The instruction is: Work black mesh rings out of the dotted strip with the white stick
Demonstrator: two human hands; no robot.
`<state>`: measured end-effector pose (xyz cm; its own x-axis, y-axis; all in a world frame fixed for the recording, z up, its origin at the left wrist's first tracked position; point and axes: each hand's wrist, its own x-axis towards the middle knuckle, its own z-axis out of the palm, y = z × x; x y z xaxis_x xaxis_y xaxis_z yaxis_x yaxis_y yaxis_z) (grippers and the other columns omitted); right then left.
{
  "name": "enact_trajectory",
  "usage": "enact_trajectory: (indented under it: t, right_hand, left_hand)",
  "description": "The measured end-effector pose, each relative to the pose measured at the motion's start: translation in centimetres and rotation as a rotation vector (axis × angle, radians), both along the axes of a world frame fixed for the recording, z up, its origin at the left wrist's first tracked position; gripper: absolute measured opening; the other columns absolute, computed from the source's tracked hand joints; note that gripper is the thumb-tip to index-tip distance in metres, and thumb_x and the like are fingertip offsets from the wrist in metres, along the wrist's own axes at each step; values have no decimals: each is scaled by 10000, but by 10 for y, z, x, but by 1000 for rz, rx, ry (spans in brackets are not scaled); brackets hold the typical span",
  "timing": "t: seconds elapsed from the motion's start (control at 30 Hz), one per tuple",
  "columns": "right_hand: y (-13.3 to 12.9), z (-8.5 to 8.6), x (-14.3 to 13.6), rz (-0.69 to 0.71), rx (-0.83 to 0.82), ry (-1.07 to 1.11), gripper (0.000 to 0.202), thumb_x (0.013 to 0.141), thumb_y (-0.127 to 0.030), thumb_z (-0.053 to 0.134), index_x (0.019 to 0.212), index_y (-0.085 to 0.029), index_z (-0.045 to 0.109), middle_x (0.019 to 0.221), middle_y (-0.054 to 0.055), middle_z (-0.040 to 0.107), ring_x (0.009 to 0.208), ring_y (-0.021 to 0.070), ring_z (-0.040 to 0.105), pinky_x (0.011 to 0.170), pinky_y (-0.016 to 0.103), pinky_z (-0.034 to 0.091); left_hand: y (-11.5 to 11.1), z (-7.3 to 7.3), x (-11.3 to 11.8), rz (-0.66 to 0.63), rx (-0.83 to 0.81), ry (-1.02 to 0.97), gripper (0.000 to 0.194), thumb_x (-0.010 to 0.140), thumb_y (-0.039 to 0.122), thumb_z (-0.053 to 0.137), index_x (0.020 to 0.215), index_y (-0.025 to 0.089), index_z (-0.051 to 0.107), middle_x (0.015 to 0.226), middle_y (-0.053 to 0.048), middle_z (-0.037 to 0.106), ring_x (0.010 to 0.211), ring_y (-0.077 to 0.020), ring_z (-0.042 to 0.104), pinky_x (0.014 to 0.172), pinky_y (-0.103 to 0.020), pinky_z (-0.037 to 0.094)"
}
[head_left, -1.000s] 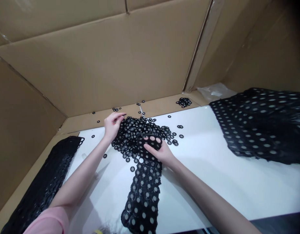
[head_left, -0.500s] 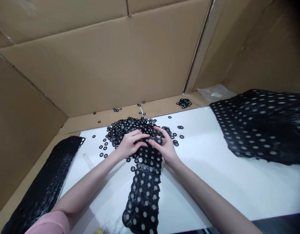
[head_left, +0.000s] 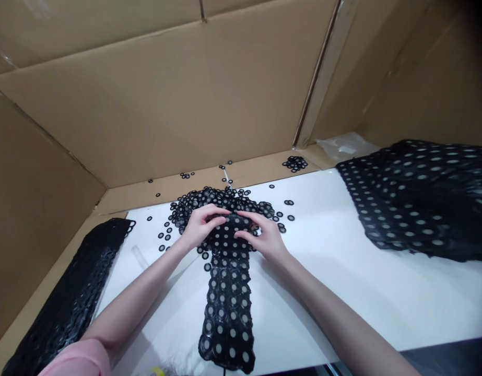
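A black rubber sheet strip [head_left: 228, 292] with rows of round discs runs from the table's front edge up to the middle. My left hand [head_left: 203, 224] grips the far left corner of this strip between thumb and fingers. My right hand [head_left: 264, 235] is at the far right corner, its thumb on top and fingers curled over the far edge. Behind and around both hands lies a heap of small black rings [head_left: 209, 197], partly hidden by the hands and the strip.
On the right lies a large black dotted sheet [head_left: 424, 198]; at the left, a stack of black strips [head_left: 76, 282]. A small ring pile [head_left: 295, 163] sits by the cardboard wall [head_left: 178, 104]. A clear plastic bag [head_left: 346, 147] lies behind. The white table [head_left: 322, 292] is underneath.
The strip has straightened, its near end now lying more in line with the far end. Both hands have shifted slightly, and the left hand has moved a little to the left.
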<state>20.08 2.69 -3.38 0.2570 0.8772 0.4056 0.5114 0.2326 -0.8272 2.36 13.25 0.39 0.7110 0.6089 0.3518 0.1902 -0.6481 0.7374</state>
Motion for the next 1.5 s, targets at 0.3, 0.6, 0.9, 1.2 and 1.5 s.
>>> enact_trajectory:
  t: [0.3, 0.6, 0.9, 1.2, 1.5]
  right_hand:
    - [2, -4, -3, -57, -84, 180, 215, 621, -342, 789, 781, -207, 737, 781, 38, 732, 707, 198, 643, 670, 318, 493]
    - [0, -1, -3, -77, -140, 212, 135, 617, -290, 747, 663, -180, 684, 596, -7, 611, 566, 137, 521, 555, 257, 389]
    - [1, -4, -8, -50, -112, 301, 110, 599, -259, 712, 601, -172, 645, 580, 2, 618, 556, 132, 507, 539, 256, 380]
    - [1, 0, -12, -27, -107, 394, 182, 568, -280, 752, 540, -172, 608, 557, 3, 605, 532, 120, 464, 507, 251, 353]
    - [-1, 3, -8, 9, -177, 422, 272, 585, -382, 781, 613, -164, 621, 545, -30, 505, 518, 99, 407, 486, 241, 307]
  left_hand:
    - [-7, 0, 6, -147, 411, 82, 316, 803, 393, 688, 1054, 201, 673, 1067, -87, 640, 1023, -234, 567, 933, -400, 404]
    - [-22, -10, 19, 34, -9, 22, 143, 714, 199, 765, 812, 174, 664, 842, -15, 662, 799, -162, 612, 739, -265, 452]
    - [-24, -16, 21, 112, -147, -46, 131, 650, 143, 778, 723, 152, 670, 751, -1, 631, 730, -143, 579, 654, -237, 421]
    - [-27, -20, 24, 120, -160, -106, 194, 662, 248, 792, 608, 141, 639, 663, 5, 583, 662, -133, 537, 592, -239, 381]
    - [-17, -2, 16, -46, 59, 9, 141, 804, 301, 690, 817, 162, 710, 850, -52, 648, 814, -173, 600, 755, -301, 471]
